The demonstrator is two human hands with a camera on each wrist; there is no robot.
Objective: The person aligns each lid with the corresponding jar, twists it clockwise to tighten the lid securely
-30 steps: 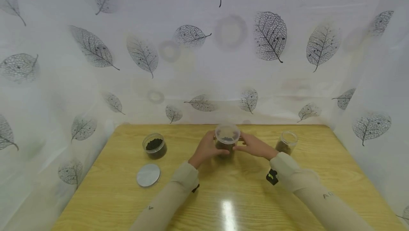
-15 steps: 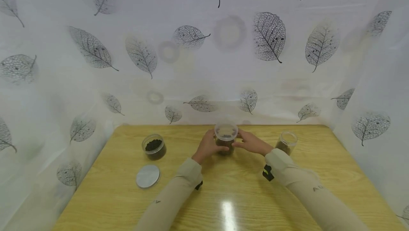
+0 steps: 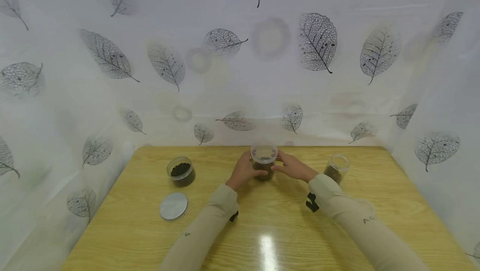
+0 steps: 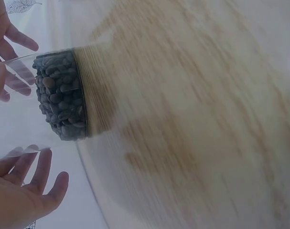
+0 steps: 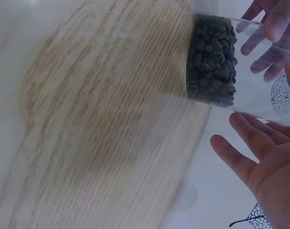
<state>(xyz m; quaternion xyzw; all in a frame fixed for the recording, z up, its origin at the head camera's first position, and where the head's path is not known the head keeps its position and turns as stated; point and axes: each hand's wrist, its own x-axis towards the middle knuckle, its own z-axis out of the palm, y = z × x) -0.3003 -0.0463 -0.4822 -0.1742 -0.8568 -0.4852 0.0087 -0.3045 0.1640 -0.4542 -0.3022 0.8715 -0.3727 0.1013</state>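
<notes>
A clear jar [image 3: 264, 159] with a pale round rim stands upright near the table's back edge, held between two hands. Dark beans [image 5: 211, 62] fill its lower part; they show in the left wrist view as dark rounded pieces [image 4: 61, 95]. My left hand [image 3: 243, 172] curves round the jar's left side, its thumb across the front. From the right, my right hand [image 3: 296, 167] grips the other side, fingers partly behind the jar. Whether the base touches the table cannot be told.
At the left of the table [image 3: 262, 221] are a wide open jar [image 3: 182, 175] of dark pieces and, nearer, a silvery round lid [image 3: 174, 206]. A narrower open jar [image 3: 335, 170] with brown contents stands at the right, beside my right sleeve. Leaf-patterned sheeting [image 3: 240, 79] surrounds the table.
The held jar has shifted slightly left and back, with both hands still on it. My right forearm has moved a little left. The other jars and the lid have stayed put.
</notes>
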